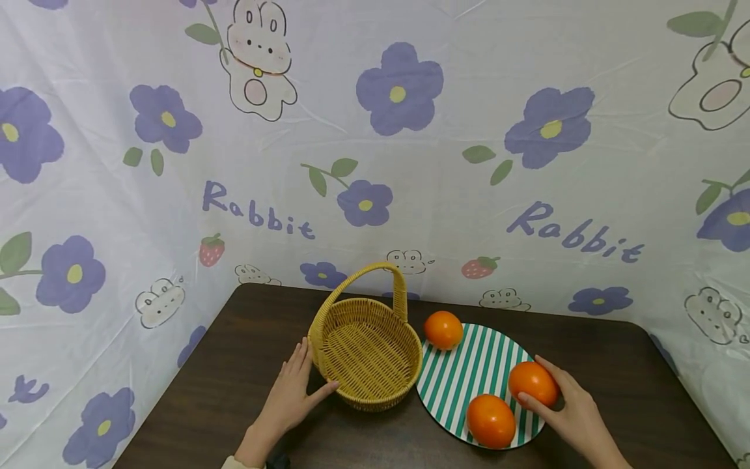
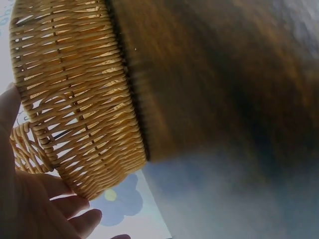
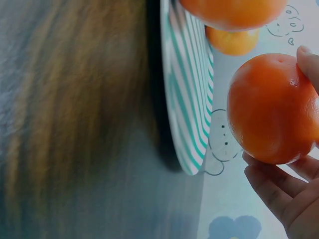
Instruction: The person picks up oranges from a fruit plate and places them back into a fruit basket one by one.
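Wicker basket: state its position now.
In the head view, the wicker basket stands on the dark table, just left of the striped round mat, with the left hand touching its left side.

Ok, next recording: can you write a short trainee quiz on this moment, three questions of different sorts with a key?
1. True or false: the left hand touches the wicker basket.
2. Multiple choice: the right hand holds
A) the basket's handle
B) an orange fruit
C) nothing
3. Count: how many fruits show in the head view, including any in a hand?

Key:
1. True.
2. B.
3. Three: the held one, a near fruit on the striped round plate, and a far fruit at the plate's far edge.
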Demonstrator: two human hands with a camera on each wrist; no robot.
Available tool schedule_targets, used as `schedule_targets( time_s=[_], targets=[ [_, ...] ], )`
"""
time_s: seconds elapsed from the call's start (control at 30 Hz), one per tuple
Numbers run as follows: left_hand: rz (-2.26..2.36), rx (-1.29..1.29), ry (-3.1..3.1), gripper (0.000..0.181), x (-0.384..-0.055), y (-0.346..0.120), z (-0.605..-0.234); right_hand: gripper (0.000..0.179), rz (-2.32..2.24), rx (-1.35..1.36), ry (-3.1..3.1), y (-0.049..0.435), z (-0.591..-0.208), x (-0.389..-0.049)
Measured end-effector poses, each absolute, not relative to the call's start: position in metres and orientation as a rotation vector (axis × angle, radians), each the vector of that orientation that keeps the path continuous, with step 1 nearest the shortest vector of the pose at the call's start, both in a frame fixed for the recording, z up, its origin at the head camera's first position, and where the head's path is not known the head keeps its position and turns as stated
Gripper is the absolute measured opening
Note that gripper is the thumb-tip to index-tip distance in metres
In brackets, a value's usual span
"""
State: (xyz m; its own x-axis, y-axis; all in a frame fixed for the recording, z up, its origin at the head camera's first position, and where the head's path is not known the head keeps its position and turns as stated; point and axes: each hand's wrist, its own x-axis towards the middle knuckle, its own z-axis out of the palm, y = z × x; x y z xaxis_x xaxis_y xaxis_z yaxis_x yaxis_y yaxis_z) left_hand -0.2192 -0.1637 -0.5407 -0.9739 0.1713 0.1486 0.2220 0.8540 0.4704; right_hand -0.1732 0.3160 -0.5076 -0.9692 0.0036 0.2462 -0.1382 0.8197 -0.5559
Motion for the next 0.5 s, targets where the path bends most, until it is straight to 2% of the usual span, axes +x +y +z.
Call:
schedule_targets(
  time_s=[0.5],
  targets=[
    [-0.733, -0.329, -2.984, 0.098, -0.218, -0.164, -0.535, 0.074, 0.886, 0.171, -2.719, 0.303, -0.494, -0.179]
  ],
)
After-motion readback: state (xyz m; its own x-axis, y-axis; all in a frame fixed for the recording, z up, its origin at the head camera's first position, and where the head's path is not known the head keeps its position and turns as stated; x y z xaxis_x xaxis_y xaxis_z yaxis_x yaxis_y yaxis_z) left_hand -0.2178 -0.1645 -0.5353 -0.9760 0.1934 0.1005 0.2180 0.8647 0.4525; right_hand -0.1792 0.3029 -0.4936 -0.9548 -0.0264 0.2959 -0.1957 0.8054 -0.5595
